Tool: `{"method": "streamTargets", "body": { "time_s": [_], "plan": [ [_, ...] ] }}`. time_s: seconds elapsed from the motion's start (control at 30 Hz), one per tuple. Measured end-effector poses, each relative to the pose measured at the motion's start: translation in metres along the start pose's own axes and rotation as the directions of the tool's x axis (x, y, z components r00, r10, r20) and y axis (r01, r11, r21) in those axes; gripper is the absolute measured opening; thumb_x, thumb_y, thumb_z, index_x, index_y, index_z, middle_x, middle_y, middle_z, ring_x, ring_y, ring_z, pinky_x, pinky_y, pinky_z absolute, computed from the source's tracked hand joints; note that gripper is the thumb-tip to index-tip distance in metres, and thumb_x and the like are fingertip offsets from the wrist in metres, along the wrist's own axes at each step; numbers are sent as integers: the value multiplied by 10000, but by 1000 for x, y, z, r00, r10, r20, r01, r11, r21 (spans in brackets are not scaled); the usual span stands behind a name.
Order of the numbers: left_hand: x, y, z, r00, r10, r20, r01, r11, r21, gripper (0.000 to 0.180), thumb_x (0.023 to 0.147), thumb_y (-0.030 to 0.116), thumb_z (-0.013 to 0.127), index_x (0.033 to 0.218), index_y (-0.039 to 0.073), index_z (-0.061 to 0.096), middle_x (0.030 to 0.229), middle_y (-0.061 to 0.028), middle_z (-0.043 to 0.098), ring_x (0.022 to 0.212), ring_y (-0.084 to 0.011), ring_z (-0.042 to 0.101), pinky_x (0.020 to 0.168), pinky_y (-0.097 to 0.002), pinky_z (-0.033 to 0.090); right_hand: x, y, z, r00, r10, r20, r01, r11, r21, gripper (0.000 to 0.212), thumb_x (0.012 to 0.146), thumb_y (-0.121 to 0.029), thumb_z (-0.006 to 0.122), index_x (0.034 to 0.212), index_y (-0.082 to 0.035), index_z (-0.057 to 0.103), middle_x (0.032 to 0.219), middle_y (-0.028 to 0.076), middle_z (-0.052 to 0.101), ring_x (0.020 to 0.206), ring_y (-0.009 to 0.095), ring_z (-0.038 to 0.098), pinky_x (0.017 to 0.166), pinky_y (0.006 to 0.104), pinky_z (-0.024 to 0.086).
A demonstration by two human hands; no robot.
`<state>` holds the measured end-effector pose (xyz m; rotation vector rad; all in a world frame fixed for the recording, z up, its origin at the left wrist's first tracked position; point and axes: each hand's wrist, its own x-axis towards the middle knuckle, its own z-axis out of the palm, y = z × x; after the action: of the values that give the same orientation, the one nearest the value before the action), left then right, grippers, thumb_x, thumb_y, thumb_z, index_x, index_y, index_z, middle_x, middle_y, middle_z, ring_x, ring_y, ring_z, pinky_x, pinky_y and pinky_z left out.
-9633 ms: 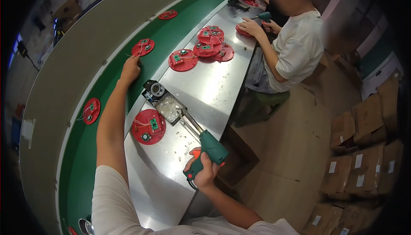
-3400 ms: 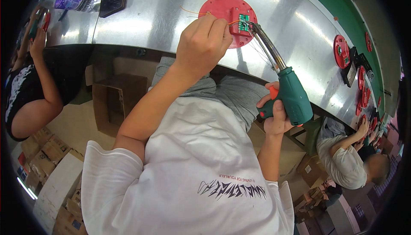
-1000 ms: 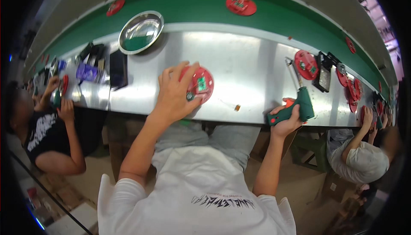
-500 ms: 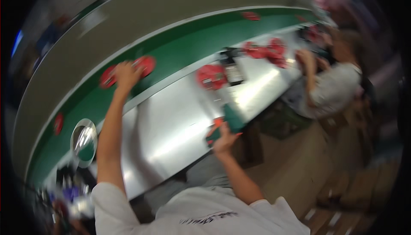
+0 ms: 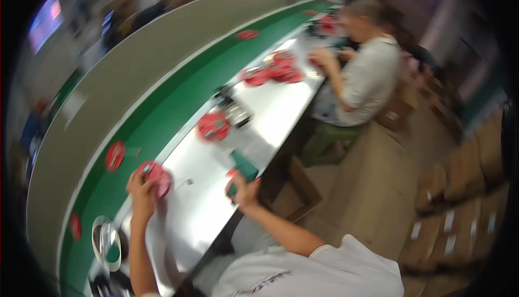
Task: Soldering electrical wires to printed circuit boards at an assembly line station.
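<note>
My left hand (image 5: 141,193) has its fingers closed on the edge of a round red disc (image 5: 161,181), lifted from the green belt toward the metal table's edge. A small part seems to sit on that disc, too blurred to name. Over the table's near edge, my right hand (image 5: 246,190) is wrapped round a green and orange hand-held power tool (image 5: 243,164); blur hides its exact kind. Another red disc (image 5: 213,127) lies flat on the table beyond the tool, beside a small black and silver device (image 5: 235,112).
Several red discs lie further along the metal table (image 5: 200,210). More ride on the green belt (image 5: 162,113) behind it. A round mirror-like dish (image 5: 106,243) stands at lower left. A co-worker (image 5: 367,70) sits at right; cardboard boxes (image 5: 459,189) are stacked behind.
My left hand has drawn one red disc off the belt toward the table, leaving another there. My view has swung right; my right hand still grips the tool.
</note>
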<state>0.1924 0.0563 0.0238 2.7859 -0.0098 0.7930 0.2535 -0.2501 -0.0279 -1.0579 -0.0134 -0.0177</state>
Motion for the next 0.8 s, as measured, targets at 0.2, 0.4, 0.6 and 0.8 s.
{"method": "streamTargets", "body": {
  "time_s": [0.2, 0.4, 0.6, 0.8],
  "plan": [
    [-100, -12, -27, 989, -146, -22, 147, 987, 69, 180, 760, 120, 686, 929, 104, 748, 981, -203, 635, 976, -402, 604, 832, -467, 494, 18, 19, -6, 991, -37, -128, 40, 999, 24, 204, 963, -233, 576, 888, -43, 574, 620, 47, 553, 476, 176, 534, 445, 329, 462],
    [-132, 18, -58, 949, -267, 169, 295, 940, -170, 192, 737, 7, 593, 832, 10, 760, 1269, -164, 653, 1042, -335, 661, 904, -387, 540, 22, 11, 1, 996, -70, 53, 77, 988, -137, 469, 1001, -375, 459, 1003, 74, 596, 604, 140, 566, 504, 243, 537, 524, 342, 481],
    [-162, 4, -84, 961, -198, 195, 259, 894, -366, 237, 690, 63, 581, 816, -34, 756, 1109, -157, 728, 888, -316, 711, 833, -378, 573, 12, 9, 6, 997, -64, 51, 72, 978, -195, 448, 998, -376, 449, 1033, 48, 588, 600, 141, 570, 503, 246, 535, 538, 345, 481],
    [-159, -38, -115, 912, -411, 8, 371, 817, -441, 230, 741, 118, 659, 938, 27, 735, 914, -127, 747, 851, -254, 723, 831, -353, 547, 15, 8, 0, 996, -49, 69, 61, 979, -196, 455, 996, -382, 450, 1018, 49, 593, 604, 138, 570, 507, 241, 539, 531, 344, 474]
  ]
}}
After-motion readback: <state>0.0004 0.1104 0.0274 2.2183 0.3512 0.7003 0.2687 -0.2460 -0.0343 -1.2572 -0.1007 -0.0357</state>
